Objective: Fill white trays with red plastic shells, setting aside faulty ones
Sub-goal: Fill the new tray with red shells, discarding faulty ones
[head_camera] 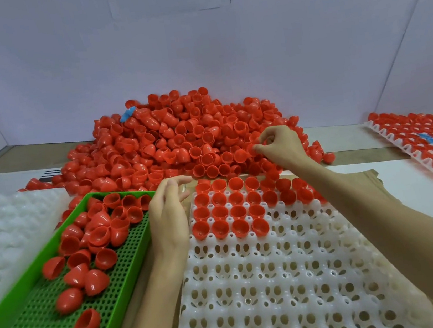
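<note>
A large heap of red plastic shells (173, 139) covers the middle of the table. In front of me lies a white tray (287, 270) with several shells (228, 211) seated in its far rows. My right hand (279, 146) is at the heap's near right edge, its fingers curled and pinching a red shell (252, 148). Between the green basket and the white tray hovers my left hand (168, 211), its fingers relaxed and holding nothing.
A green perforated basket (50, 309) at the left holds several loose shells. Beside it at the far left lies a bare white tray (2, 238). A filled white tray (425, 144) sits at the right. White panels wall in the table.
</note>
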